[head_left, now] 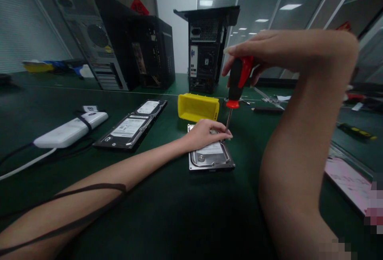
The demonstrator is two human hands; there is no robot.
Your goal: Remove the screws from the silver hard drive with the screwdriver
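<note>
Right fingers (239, 48) gripped screwdriver (236, 78) above hard drive (212, 158), left fingers (220, 127) pinched its shaft low, yellow bin (198, 108) sat behind hard drive.

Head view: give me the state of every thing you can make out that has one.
Right hand: closed around the screwdriver handle.
Left hand: resting on the hard drive, fingertips by the shaft.
Screwdriver: near upright, slightly tilted; tip hidden.
Hard drive: lying flat, partly covered.
Yellow bin: on its side, opening facing the camera.
White box: lying flat, dark strap around it.
</note>
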